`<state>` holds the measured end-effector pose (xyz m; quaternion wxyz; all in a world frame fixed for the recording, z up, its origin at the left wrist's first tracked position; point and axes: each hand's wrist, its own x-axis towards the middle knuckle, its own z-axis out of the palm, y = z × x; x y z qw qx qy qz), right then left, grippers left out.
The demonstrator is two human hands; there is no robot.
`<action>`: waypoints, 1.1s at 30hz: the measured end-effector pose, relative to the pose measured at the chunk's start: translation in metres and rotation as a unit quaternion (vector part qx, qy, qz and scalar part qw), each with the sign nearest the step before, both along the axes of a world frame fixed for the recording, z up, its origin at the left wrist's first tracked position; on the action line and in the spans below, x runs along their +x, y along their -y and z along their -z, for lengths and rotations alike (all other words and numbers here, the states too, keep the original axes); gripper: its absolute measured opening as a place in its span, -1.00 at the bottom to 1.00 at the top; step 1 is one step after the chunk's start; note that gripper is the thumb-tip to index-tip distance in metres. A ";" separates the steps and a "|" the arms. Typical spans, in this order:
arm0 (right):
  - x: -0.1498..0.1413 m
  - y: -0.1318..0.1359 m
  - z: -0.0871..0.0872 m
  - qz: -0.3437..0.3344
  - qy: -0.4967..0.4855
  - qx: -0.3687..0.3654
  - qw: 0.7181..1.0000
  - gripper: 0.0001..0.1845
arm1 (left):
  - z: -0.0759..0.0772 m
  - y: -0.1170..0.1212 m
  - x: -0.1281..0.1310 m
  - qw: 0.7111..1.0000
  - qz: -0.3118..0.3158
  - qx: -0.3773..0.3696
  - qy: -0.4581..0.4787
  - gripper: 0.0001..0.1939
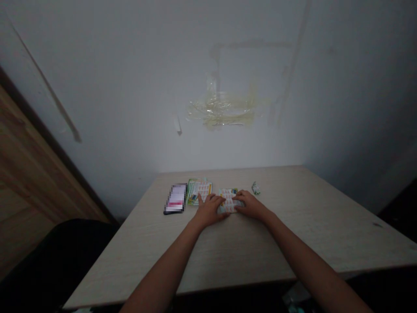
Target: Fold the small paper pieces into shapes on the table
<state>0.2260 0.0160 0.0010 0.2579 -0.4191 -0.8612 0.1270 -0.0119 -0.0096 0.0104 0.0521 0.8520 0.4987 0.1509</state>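
A printed sheet (pixel 229 201), white with rows of small red marks and a coloured top edge, lies flat on the table between my hands. My left hand (pixel 209 210) rests over its left edge, fingers spread, with the index and thumb apart. At the right edge, my right hand (pixel 249 204) touches the sheet with its fingertips, fingers apart and slightly bent. Just beyond my left hand is a stack of similar green-edged printed sheets (pixel 202 188), its lower part partly covered by my fingers. The print is too small to read.
A phone (pixel 176 199) with a lit, blurred screen lies left of the stack. Behind my right hand sits a small crumpled wrapper (pixel 256 188). The pale wooden table (pixel 312 226) meets a wall (pixel 130 108) bearing old tape. A dark object (pixel 65 252) stands at the left.
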 end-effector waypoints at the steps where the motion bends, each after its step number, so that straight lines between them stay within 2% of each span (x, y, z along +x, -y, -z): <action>1: 0.001 0.000 0.000 -0.004 0.001 -0.004 1.000 -0.56 | -0.001 0.000 0.000 1.000 -0.001 0.001 -0.002 -0.40; 5: 0.001 0.001 -0.001 -0.009 0.006 -0.013 1.000 -0.43 | -0.001 -0.001 -0.002 1.000 -0.004 0.003 0.000 -0.44; 14: 0.008 0.000 -0.003 -0.037 0.002 -0.041 0.998 -0.33 | 0.000 -0.002 -0.003 1.000 -0.006 0.024 0.017 -0.52; 19: 0.011 -0.004 0.004 -0.043 -0.030 -0.011 0.999 -0.55 | -0.004 -0.001 -0.002 0.999 -0.017 0.020 0.033 -0.56; 25: 0.005 -0.008 0.007 -0.004 -0.079 -0.001 0.997 -0.73 | -0.010 0.001 0.000 0.997 -0.041 0.021 0.056 -0.54; 33: -0.003 -0.006 0.004 0.052 -0.092 -0.025 0.994 -0.74 | -0.016 0.005 0.002 0.996 -0.069 0.041 0.044 -0.49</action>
